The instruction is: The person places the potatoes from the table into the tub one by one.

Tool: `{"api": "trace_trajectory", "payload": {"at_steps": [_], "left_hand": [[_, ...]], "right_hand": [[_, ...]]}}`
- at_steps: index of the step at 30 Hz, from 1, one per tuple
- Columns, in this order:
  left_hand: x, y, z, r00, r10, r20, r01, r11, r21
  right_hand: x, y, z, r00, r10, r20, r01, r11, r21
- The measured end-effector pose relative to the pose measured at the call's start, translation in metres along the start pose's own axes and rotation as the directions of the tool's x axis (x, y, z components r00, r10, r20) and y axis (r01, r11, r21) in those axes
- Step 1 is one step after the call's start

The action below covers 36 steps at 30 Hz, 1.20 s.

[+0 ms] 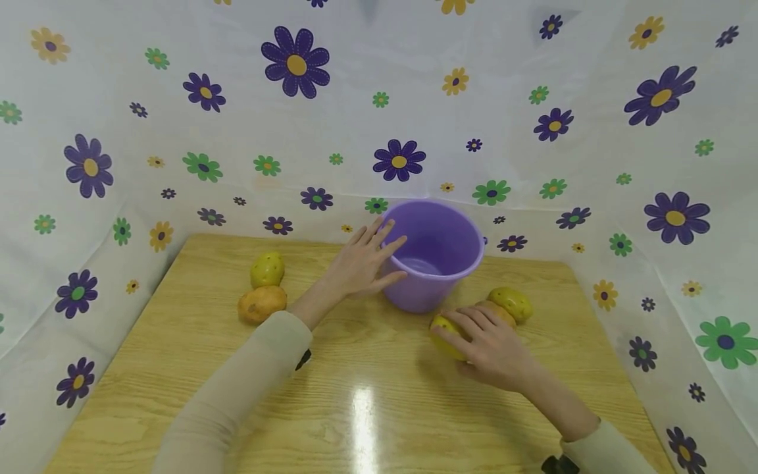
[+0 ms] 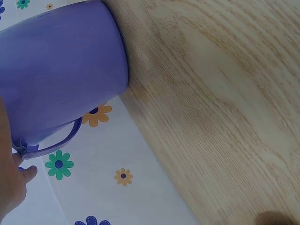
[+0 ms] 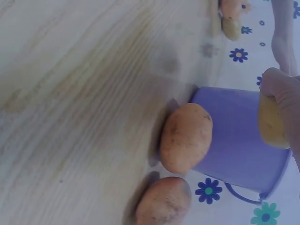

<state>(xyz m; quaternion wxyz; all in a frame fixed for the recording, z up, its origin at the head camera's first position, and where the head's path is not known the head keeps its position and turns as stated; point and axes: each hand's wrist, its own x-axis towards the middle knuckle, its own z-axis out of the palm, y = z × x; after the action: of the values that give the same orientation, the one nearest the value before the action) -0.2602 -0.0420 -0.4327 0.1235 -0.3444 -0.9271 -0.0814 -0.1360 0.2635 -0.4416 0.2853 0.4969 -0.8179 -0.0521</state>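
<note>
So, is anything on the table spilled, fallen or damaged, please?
Nothing stands out: the bucket stands upright on the table, the right fingers hold a potato, two potatoes lie at left, two others at right, and no spill or damage shows.

Glare streaks the tabletop [image 1: 363, 421] in the bright head view (wrist views look dimmer).
</note>
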Motion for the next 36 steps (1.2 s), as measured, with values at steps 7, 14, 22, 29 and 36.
{"api": "trace_trajectory", "payload": {"at_steps": [7, 14, 22, 29, 36], "left_hand": [[-0.001, 0.000, -0.001, 1.000, -0.002, 0.010, 0.002, 1.000, -0.004], [0.000, 0.000, -0.002, 1.000, -0.004, 0.029, 0.004, 1.000, -0.005], [0.000, -0.001, -0.002, 1.000, -0.003, 0.028, 0.003, 1.000, -0.001], [0.000, -0.002, -0.001, 1.000, 0.001, 0.019, -0.001, 1.000, 0.004], [-0.001, -0.002, -0.001, 1.000, 0.003, 0.029, -0.003, 1.000, 0.001]], "right_hand": [[0.009, 0.013, -0.017, 1.000, -0.011, -0.004, 0.010, 1.000, -0.024], [0.020, 0.029, -0.028, 0.999, -0.020, -0.037, 0.019, 1.000, -0.016], [0.034, 0.048, -0.039, 0.998, -0.020, -0.056, 0.017, 0.999, -0.046], [0.046, 0.065, -0.041, 0.997, 0.005, -0.074, -0.008, 0.999, -0.041], [0.059, 0.078, -0.037, 0.994, 0.031, -0.102, -0.034, 0.999, -0.024]]}}
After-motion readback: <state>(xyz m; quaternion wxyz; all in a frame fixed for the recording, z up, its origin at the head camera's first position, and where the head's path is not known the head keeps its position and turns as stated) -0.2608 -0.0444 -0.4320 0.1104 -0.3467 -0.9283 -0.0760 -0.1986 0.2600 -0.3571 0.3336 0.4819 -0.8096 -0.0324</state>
